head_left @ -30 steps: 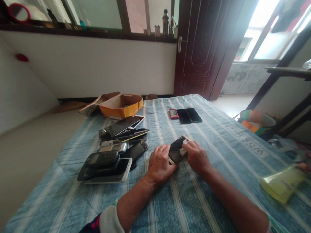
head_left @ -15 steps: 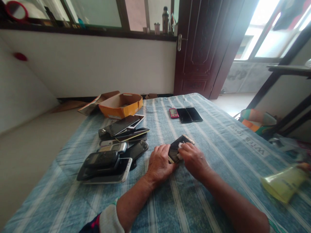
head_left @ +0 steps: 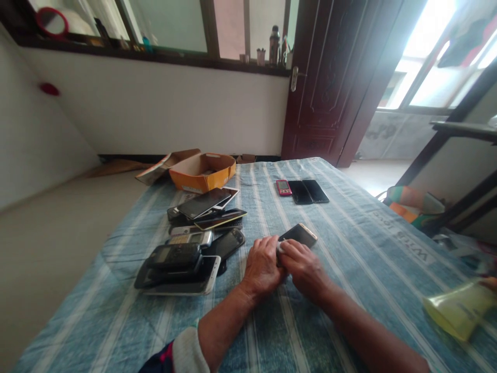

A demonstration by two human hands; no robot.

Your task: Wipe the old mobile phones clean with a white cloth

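Note:
A gold-edged smartphone (head_left: 301, 235) lies screen up on the striped tablecloth (head_left: 349, 248), its near end covered by my hands. My left hand (head_left: 264, 263) grips that near end from the left side. In my right hand (head_left: 305, 267) is a small white wad (head_left: 280, 246), perhaps tissue or cloth, pressed on the phone's near part. Its fingers are closed round the wad, and only a bit of white shows. To the left of my left hand lies a pile of old phones, the nearest a dark touchscreen phone (head_left: 229, 243).
An orange cardboard box (head_left: 202, 180) stands open behind the pile. A white-edged phone (head_left: 212, 277) lies at the pile's front. Farther back are a pink phone (head_left: 283, 187) and two dark phones (head_left: 315, 191) side by side. A yellow translucent bag (head_left: 458, 308) lies at right.
My right hand has slid the white wad along the screen toward the phone's near end, close against my left hand. More of the far screen shows. The whole view has shifted slightly.

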